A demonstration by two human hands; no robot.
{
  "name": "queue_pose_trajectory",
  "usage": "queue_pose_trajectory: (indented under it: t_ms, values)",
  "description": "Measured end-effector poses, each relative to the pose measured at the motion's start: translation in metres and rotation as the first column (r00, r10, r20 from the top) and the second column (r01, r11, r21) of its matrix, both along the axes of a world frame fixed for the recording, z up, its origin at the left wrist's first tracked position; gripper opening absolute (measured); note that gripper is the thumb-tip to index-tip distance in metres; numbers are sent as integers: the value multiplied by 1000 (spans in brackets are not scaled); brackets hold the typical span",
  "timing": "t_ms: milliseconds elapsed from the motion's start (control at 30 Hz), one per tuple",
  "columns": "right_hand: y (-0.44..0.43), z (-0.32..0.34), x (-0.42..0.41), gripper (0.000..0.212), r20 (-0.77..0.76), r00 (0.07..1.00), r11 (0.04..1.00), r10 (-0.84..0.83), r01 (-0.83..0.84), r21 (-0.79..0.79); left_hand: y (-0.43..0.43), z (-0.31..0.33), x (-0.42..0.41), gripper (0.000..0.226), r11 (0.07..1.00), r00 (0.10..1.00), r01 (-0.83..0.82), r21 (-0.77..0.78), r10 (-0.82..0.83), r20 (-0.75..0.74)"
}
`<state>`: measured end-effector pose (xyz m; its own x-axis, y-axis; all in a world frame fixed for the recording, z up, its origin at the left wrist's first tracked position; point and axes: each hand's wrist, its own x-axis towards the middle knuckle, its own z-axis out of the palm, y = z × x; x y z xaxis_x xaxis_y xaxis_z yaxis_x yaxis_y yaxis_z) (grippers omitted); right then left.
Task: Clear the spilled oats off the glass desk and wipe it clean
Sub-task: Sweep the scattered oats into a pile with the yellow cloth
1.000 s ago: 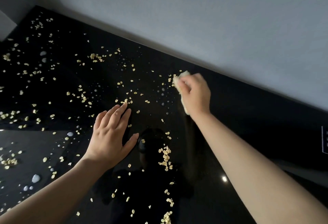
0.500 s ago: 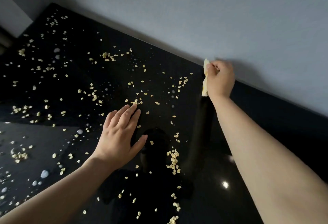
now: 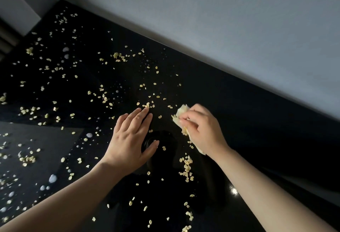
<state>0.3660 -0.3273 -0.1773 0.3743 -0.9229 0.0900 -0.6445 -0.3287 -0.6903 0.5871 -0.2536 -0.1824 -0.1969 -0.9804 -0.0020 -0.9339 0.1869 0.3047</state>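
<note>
Oats (image 3: 186,169) scattered across the glass desk (image 3: 248,121). Our right hand (image 3: 202,126) pinches a soft yellow cloth (image 3: 181,111) against it; our left hand (image 3: 130,138) rests flat, fingers (image 3: 140,115) straight. We judge the flakes light, easily flicked: sweep, don't pinch.

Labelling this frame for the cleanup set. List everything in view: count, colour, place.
glass desk: one, glossy black, fills the lower left and runs diagonally along the wall
oats: too many to count, pale yellow, scattered over most of the desk, with a denser line just below the right hand
droplets: many, whitish, mostly on the left part of the desk among the oats
cloth: one, pale yellow, bunched in the right hand and down on the desk
wall: one, pale grey, behind the desk
light glint: one, white, reflected in the glass beside the right forearm
left hand: fingers straight, palm down on the desk
right hand: grips the cloth
</note>
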Motion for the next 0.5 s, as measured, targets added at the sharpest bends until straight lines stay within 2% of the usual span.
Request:
queue_pose_trajectory:
  t_ms: [67,133,233,400,500]
  values:
    - [-1,10,-4,9,76,994,997,-73,71,36,0,0,1,69,1000,1000,2,-2,-2,-5]
    - [-26,21,-8,9,127,964,971,-234,237,-13,0,1,1,69,1000,1000,5,-3,-5,-4]
    - [-89,27,-8,8,93,904,904,-416,423,-63,0,2,0,68,1000,1000,4,1,-4,-12]
    - [-151,-2,12,17,-121,875,884,-468,464,-59,-1,4,2,67,1000,1000,1,10,-1,-16]
    - [-133,-6,36,15,-122,916,923,-383,373,-97,-1,5,3,67,999,999,-5,38,6,-34]
